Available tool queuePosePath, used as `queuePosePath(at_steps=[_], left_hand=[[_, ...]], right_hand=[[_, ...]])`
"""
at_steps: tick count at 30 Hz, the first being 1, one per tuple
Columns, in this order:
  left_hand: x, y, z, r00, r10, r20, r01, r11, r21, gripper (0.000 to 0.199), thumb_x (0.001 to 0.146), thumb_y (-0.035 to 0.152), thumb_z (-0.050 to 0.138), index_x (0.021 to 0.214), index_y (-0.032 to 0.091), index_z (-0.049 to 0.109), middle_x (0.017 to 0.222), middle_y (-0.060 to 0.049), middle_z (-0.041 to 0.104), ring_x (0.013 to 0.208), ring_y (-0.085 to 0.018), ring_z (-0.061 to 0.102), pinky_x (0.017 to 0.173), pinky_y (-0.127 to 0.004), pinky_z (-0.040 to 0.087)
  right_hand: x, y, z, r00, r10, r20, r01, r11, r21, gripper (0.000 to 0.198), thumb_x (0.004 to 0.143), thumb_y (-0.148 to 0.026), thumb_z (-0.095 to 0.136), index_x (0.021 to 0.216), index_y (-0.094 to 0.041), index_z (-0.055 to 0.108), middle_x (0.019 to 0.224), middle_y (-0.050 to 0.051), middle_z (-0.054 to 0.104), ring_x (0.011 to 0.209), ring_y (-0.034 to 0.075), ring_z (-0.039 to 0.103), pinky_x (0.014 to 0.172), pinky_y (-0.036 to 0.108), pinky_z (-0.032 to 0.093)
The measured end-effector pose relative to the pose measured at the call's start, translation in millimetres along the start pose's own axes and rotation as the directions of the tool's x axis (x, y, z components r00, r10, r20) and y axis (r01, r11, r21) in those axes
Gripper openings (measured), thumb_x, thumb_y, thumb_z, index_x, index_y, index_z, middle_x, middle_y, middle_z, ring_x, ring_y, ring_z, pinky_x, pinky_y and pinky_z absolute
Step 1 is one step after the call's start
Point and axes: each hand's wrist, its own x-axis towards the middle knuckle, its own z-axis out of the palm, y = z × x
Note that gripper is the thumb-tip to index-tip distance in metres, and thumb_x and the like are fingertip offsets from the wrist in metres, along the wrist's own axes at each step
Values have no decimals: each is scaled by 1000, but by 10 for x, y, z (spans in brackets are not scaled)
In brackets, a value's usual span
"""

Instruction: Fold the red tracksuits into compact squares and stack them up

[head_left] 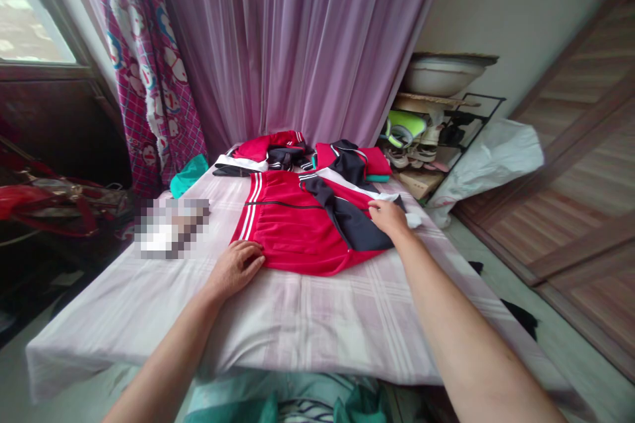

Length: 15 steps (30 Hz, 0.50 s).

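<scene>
A red track jacket [292,231] with dark sleeves lies spread on the table, its white-striped hem on the left. One dark sleeve [330,201] is folded across the front, its striped cuff toward the middle. My left hand [238,268] rests at the near corner of the hem, fingers curled and thumb close to them on the fabric edge. On the far right of the jacket, my right hand [389,217] pinches the cloth near the dark and white panels. The fingertips' exact hold on the cloth is partly hidden.
Behind the jacket lie a bundled red and dark garment [268,145] and a folded red and dark stack [374,160]. A plaid cloth [307,324] covers the table. A blurred patch [171,230] sits at the left. Shoe rack [469,139] and white bag [491,162] stand right.
</scene>
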Motion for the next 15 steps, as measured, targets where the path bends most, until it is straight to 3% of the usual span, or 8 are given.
queuePosePath(at_steps=[6, 10, 13, 15], left_hand=[[-33, 27, -32, 999, 18, 43, -18, 1000, 5, 31, 91, 48, 56, 95, 22, 72, 109, -8, 73, 104, -23, 67, 96, -40, 52], [-46, -13, -18, 998, 31, 62, -32, 999, 19, 30, 86, 49, 64, 98, 23, 72, 113, -9, 72, 108, -25, 65, 98, -42, 50], [-42, -56, 4, 997, 41, 59, -42, 999, 21, 28, 87, 46, 63, 99, 23, 71, 112, -9, 72, 107, -24, 66, 98, -42, 51], [-36, -78, 19, 998, 43, 49, -44, 999, 21, 26, 88, 44, 60, 100, 23, 70, 112, -8, 73, 106, -24, 67, 97, -41, 52]], right_hand=[[149, -53, 347, 982, 116, 147, -114, 993, -18, 50, 90, -48, 52, 128, -21, 68, 127, 15, 69, 114, 32, 64, 92, 43, 50], [264, -32, 361, 977, 98, 190, -108, 993, 46, 41, 78, -47, 67, 110, -22, 76, 112, 12, 74, 106, 30, 67, 89, 39, 50], [279, 155, 214, 986, 72, 149, -90, 989, 119, 35, 82, -43, 60, 101, -20, 77, 102, 10, 76, 97, 26, 68, 82, 31, 50], [194, 401, 112, 995, 94, 32, -98, 974, 204, 42, 85, -44, 50, 105, -18, 76, 98, 10, 76, 91, 25, 67, 76, 30, 50]])
